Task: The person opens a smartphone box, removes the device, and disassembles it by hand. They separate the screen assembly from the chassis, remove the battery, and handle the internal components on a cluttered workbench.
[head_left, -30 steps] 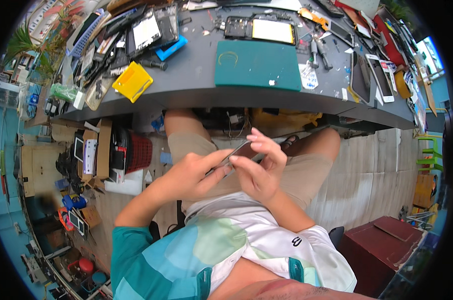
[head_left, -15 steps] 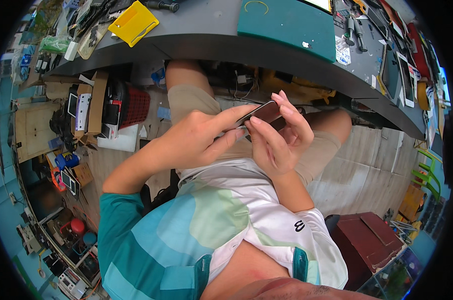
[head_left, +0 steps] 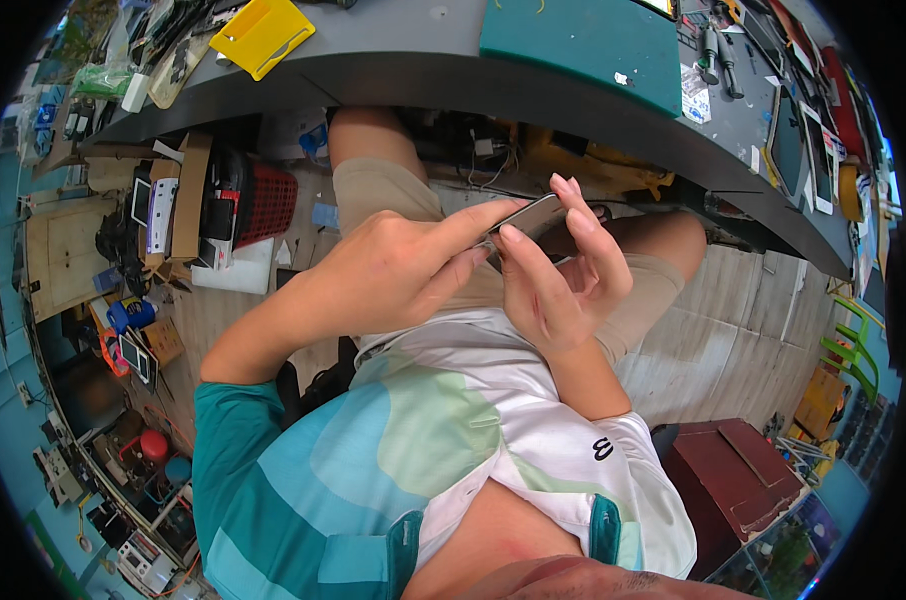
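A dark, glossy smartphone (head_left: 533, 213) is held tilted above my lap, between both hands. My left hand (head_left: 403, 268) closes on its near left end, with the index finger along the top edge and the thumb underneath. My right hand (head_left: 565, 268) grips the phone's right side, its thumb near the lower edge and its fingers curled up around the far corner. Much of the phone's underside and left end is hidden by my fingers.
Ahead runs a grey workbench (head_left: 403, 75) bearing a green mat (head_left: 583, 60), a yellow plastic tray (head_left: 263, 38), screwdrivers (head_left: 721, 62) and several phones (head_left: 818, 160). To the left stand a cardboard box (head_left: 190, 200) and a red basket (head_left: 265, 205). A maroon box (head_left: 733, 470) is at right.
The phone is tipped a little differently and shows a narrower face. Both hands keep their hold, with small finger shifts. The whole view has moved slightly.
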Available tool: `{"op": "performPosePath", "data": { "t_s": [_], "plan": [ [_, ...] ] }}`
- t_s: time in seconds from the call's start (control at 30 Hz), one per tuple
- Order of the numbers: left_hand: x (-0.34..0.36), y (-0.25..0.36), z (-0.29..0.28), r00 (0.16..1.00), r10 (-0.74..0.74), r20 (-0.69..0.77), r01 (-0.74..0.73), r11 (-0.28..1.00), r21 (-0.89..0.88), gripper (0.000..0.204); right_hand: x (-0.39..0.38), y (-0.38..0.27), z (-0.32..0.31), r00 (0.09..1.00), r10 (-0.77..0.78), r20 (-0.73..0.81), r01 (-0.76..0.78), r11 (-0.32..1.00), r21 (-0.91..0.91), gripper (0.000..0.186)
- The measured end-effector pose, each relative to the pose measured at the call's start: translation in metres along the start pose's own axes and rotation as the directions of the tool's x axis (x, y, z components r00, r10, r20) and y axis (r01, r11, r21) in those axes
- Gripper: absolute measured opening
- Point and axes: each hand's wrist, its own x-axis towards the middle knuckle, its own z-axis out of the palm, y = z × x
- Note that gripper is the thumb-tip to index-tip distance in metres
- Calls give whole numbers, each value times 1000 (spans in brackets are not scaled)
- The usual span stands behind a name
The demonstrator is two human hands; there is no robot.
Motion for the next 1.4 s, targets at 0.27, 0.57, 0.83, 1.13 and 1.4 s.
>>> {"op": "performPosePath", "data": {
  "t_s": [0.27,0.57,0.83,1.13,1.4],
  "plan": [
    [-2,1,1,999,20,-24,-18,996,92,58,7,-4,-6,995,12,97,-10,1000,-29,39],
    [-3,-2,0,1000,-25,8,24,994,105,59,3,2,1,999,26,40,-26,1000,-5,40],
    [-2,-5,2,1000,2,-6,-1,994,113,57,5,1,1,998,42,46,-42,999,3,39],
    [-2,-4,1,999,-42,-7,42,999,-24,55,2,4,-1,998,34,46,-33,999,-11,39],
    [0,-4,2,997,-83,-2,82,990,-119,54,-1,6,4,999,33,2,-33,998,-51,36]
  ]
}}
